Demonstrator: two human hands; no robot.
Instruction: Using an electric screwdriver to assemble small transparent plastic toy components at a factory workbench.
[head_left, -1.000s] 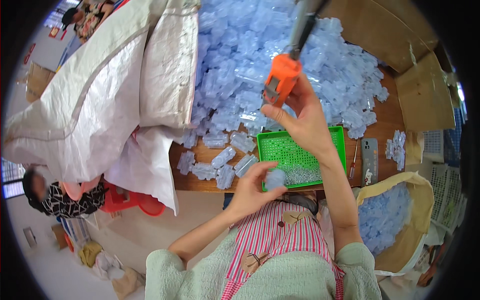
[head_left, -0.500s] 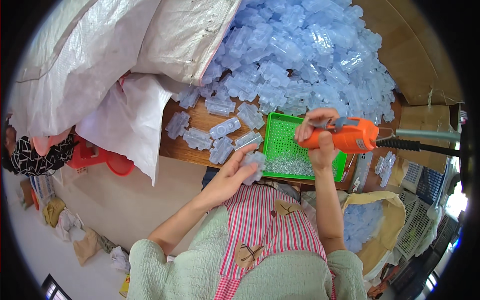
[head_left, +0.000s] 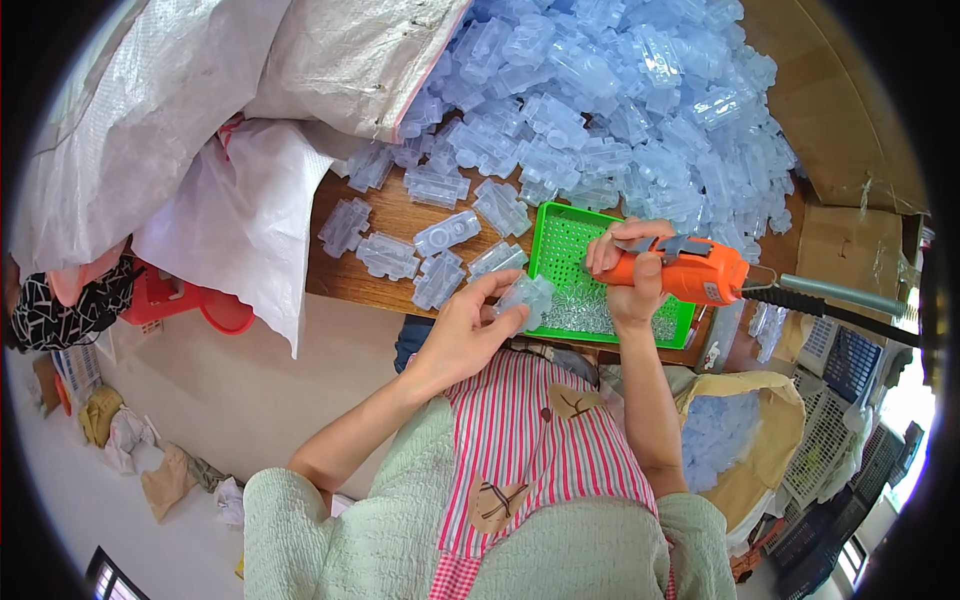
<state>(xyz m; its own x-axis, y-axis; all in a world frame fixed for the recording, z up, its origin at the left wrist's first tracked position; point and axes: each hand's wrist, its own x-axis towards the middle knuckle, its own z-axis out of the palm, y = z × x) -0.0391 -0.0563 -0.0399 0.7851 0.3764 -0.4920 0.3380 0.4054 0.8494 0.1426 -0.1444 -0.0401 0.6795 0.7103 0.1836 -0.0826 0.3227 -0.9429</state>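
Observation:
Between the thumb and fingers of my left hand is a clear plastic part, held at the left edge of a green tray. Small silvery screws lie in the tray's near half. My right hand is wrapped round an orange electric screwdriver with a black cord, held over the tray's right side. The driver's tip is hidden behind my fingers. Several loose clear plastic parts lie on the wooden table left of the tray.
A large heap of bluish clear parts fills the back of the table, beside a cardboard wall. White woven sacks cover the left. An open sack of parts stands at the lower right. A metal rod runs near the cord.
My left hand has moved slightly up and right with the plastic part, closer to the tray. My right hand and the screwdriver have shifted a little left. The whole view has shifted slightly.

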